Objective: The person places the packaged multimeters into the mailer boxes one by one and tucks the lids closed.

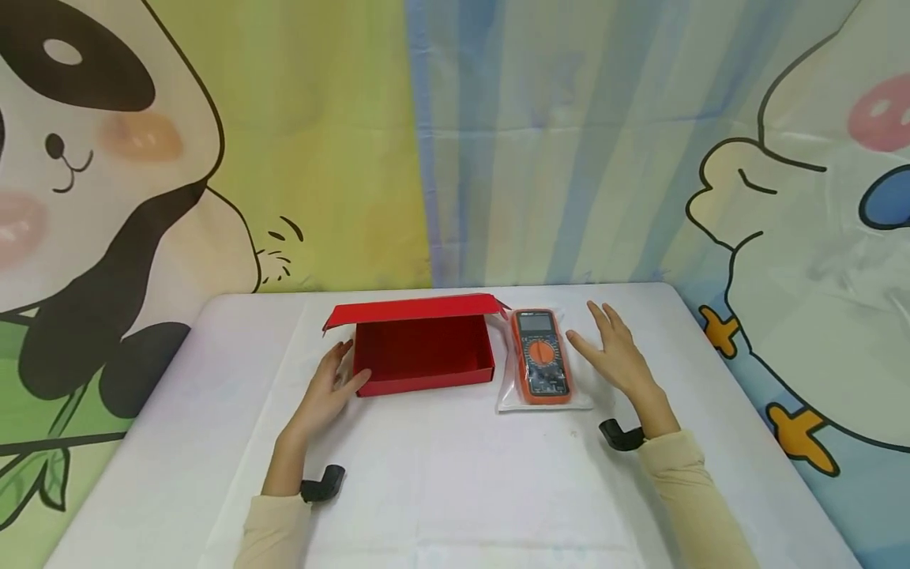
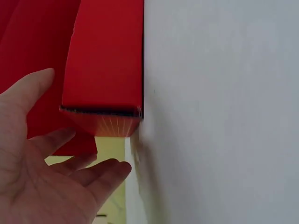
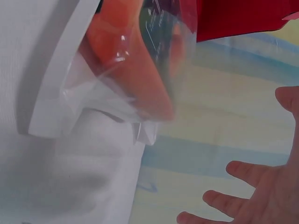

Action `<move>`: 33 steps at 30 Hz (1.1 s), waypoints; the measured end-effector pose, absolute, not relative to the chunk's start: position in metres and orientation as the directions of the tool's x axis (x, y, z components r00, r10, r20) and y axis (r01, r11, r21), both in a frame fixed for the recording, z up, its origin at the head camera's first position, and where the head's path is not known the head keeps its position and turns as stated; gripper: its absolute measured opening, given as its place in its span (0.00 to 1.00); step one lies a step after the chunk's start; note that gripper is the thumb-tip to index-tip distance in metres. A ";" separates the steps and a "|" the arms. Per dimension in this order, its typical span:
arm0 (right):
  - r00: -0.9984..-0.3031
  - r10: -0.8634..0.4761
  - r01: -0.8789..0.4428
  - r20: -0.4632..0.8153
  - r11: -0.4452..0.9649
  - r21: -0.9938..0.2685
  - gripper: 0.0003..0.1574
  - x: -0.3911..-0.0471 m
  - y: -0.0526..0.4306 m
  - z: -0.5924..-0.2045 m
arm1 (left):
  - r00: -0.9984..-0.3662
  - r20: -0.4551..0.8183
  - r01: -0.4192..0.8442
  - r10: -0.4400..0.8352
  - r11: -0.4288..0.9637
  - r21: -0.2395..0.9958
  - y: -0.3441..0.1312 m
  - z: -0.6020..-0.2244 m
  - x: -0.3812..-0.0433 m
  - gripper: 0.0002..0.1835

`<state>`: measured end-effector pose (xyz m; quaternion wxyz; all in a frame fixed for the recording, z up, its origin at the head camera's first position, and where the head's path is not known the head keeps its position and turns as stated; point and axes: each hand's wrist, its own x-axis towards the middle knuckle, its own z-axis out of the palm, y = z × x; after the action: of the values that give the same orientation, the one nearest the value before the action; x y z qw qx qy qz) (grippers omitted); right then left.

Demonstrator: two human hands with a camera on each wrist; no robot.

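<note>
An open red cardboard box (image 1: 426, 387) lies on the table, its lid flap (image 1: 419, 308) raised along the back. At its left end is my left hand (image 1: 332, 387), thumb near the front corner and fingers spread along the side. In the left wrist view, this hand (image 2: 56, 172) grips nothing; whether it touches the box cannot be told. Right of the box lies an orange multimeter (image 1: 542, 356) with a dial and a grey display, inside a clear plastic bag (image 1: 508, 401). My right hand (image 1: 618, 359) is spread just right of the multimeter, holding nothing and apart from it.
A white cloth (image 1: 455, 490) covers the table (image 1: 171, 442). Behind stands a printed curtain (image 1: 341, 158) with cartoon animals. Each wrist carries a black camera mount, one on the left (image 1: 323, 484) and one on the right (image 1: 621, 436).
</note>
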<state>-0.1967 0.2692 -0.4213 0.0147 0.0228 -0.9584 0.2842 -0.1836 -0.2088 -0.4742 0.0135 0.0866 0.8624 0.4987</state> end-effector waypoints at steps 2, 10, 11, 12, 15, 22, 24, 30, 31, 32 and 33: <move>-0.999 -0.039 -0.049 0.029 0.823 -0.566 0.54 -0.196 0.267 -0.423 | -0.976 0.085 0.169 0.200 0.454 0.875 -0.205 -0.478 -0.185 0.43; -0.997 -0.069 -0.069 0.022 0.807 -0.586 0.53 -0.198 0.261 -0.428 | -0.963 0.155 0.231 0.218 0.384 0.894 -0.197 -0.490 -0.190 0.44; -0.998 -0.068 -0.067 0.020 0.810 -0.583 0.53 -0.198 0.261 -0.428 | -0.963 0.160 0.234 0.216 0.380 0.895 -0.196 -0.491 -0.190 0.44; -0.998 -0.067 -0.066 0.020 0.811 -0.582 0.53 -0.198 0.261 -0.428 | -0.963 0.165 0.236 0.214 0.371 0.898 -0.195 -0.492 -0.190 0.44; -0.997 -0.074 -0.068 0.014 0.808 -0.586 0.53 -0.199 0.259 -0.429 | -0.963 0.182 0.244 0.199 0.351 0.904 -0.195 -0.495 -0.191 0.43; -0.996 -0.086 -0.071 0.005 0.793 -0.605 0.52 -0.199 0.253 -0.436 | -0.966 0.203 0.243 0.158 0.296 0.924 -0.195 -0.502 -0.187 0.43; -0.997 -0.082 -0.065 0.000 0.790 -0.610 0.52 -0.198 0.251 -0.439 | -0.970 0.193 0.229 0.147 0.291 0.929 -0.195 -0.504 -0.185 0.43; -0.997 -0.078 -0.058 0.000 0.746 -0.664 0.54 -0.199 0.237 -0.448 | -0.975 0.184 0.212 0.121 0.280 0.936 -0.195 -0.507 -0.182 0.43; -0.997 -0.076 -0.054 -0.003 0.735 -0.675 0.55 -0.199 0.235 -0.449 | -0.976 0.182 0.209 0.121 0.278 0.938 -0.195 -0.507 -0.182 0.43; -0.997 -0.074 -0.051 -0.004 0.720 -0.693 0.56 -0.199 0.232 -0.451 | -0.976 0.179 0.206 0.121 0.272 0.940 -0.195 -0.507 -0.181 0.43; -0.997 -0.076 -0.050 -0.004 0.703 -0.709 0.57 -0.198 0.230 -0.453 | -0.977 0.175 0.202 0.120 0.268 0.942 -0.194 -0.507 -0.180 0.43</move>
<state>-0.1979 0.2299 -0.4531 -0.0166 0.0342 -0.9227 0.3837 -0.1804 -0.1944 -0.5070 -0.0341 0.1012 0.7954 0.5966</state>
